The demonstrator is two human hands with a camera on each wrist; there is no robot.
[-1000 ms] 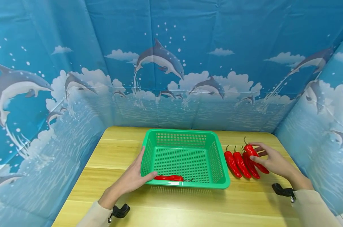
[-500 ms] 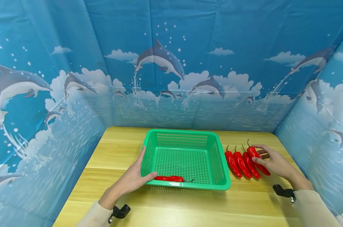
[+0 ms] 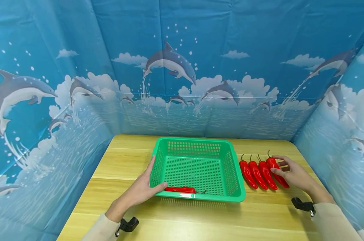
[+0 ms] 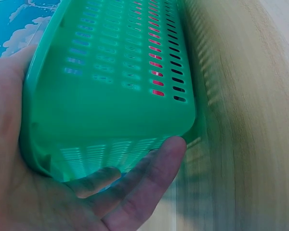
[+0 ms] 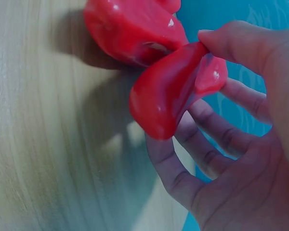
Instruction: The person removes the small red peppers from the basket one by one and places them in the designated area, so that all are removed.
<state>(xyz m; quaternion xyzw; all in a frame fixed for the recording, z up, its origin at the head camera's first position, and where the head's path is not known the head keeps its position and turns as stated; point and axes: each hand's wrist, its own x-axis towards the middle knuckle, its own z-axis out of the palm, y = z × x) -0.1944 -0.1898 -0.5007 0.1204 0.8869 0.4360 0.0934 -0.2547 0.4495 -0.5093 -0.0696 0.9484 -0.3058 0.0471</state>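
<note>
My left hand grips the near left corner of a green plastic basket, thumb over the rim. In the left wrist view its fingers lie along the outside of the basket wall. One red chili pepper lies inside along the near wall. Right of the basket, several red chili peppers lie side by side, stems pointing away. My right hand pinches the rightmost chili pepper between thumb and fingers. In the right wrist view this chili pepper is seen end-on.
A wooden table carries everything. A blue dolphin-print curtain hangs behind it and at both sides. Each wrist wears a small black camera, on the left and on the right.
My right hand has shifted a little right and nearer with the rightmost chili pepper, which no longer overlaps its neighbour. The left hand keeps its hold on the basket.
</note>
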